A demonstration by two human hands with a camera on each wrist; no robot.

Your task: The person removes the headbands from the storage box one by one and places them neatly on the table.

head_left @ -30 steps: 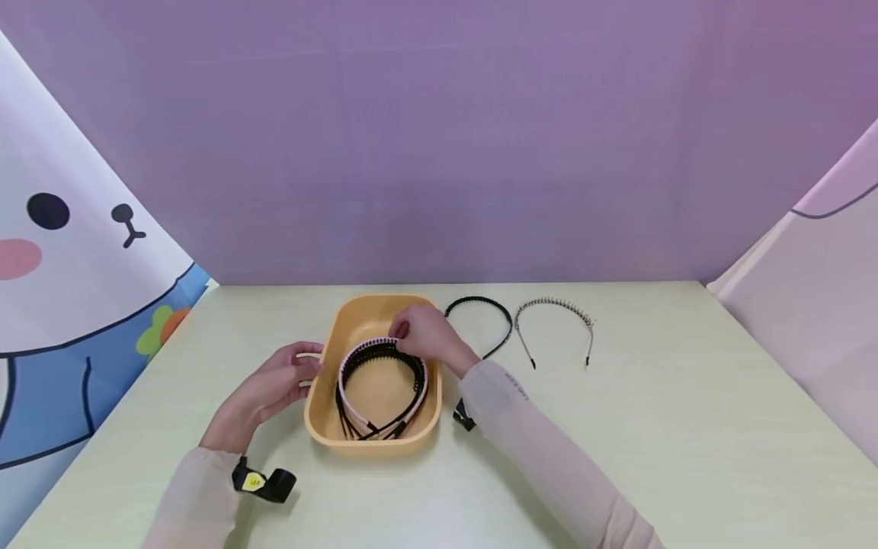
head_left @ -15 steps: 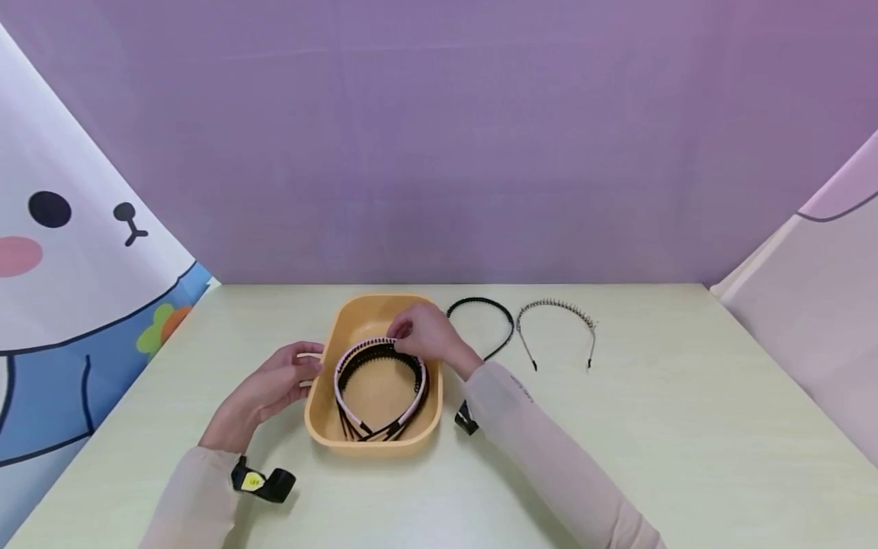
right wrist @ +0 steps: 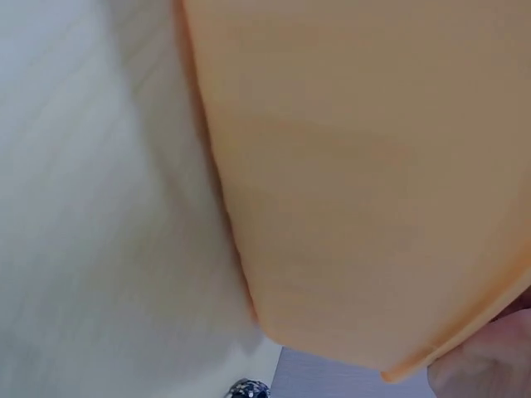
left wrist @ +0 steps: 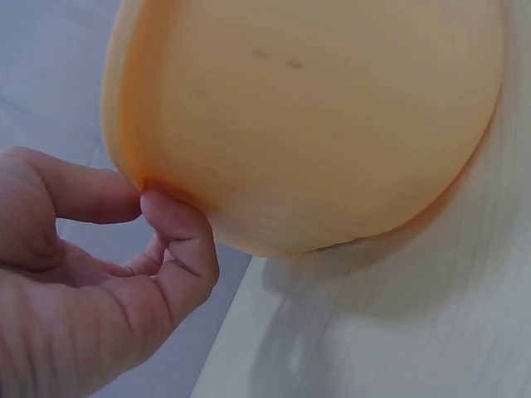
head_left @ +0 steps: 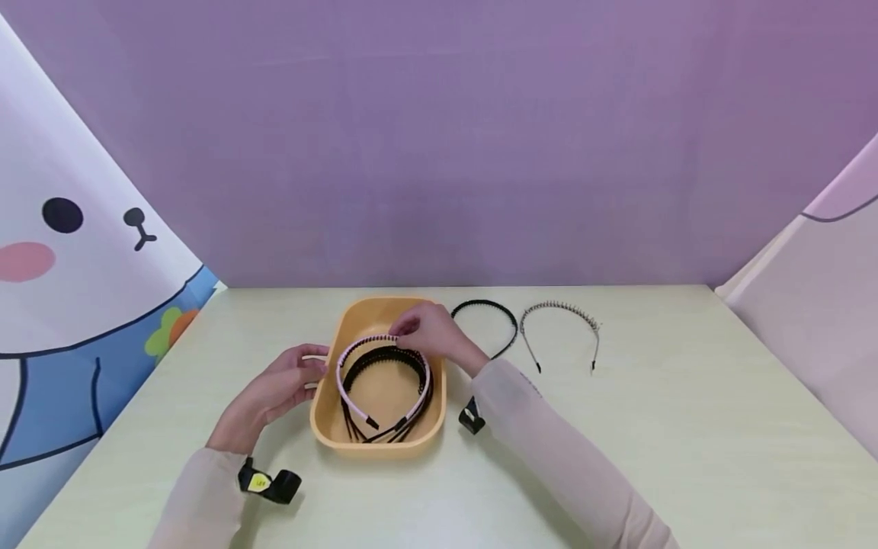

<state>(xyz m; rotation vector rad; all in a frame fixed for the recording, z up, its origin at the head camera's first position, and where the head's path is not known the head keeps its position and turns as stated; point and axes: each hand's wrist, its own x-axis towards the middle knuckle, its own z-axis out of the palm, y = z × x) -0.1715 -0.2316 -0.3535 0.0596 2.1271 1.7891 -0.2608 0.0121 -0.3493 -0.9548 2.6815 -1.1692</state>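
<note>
Head view: the right hand [head_left: 430, 331], thumb and fingers drawn together, pinches one pink headband [head_left: 340, 377] at its arch; the left hand [head_left: 283, 383] grips the left rim of one yellow tub [head_left: 378, 451]. The pink headband is inside the tub, extending from the right hand toward the person, over a nest of black headbands [head_left: 384, 354] too overlapped to count. Two more headbands, one loose black headband [head_left: 516, 328] and one grey headband [head_left: 559, 306], lie side by side on the surface [head_left: 686, 427], right of the tub. Left wrist view: the left hand's thumb and a finger pinch the tub's rim. Right wrist view: the tub's outer wall dominates; only part of the right hand shows, lower right, its grip hidden
</note>
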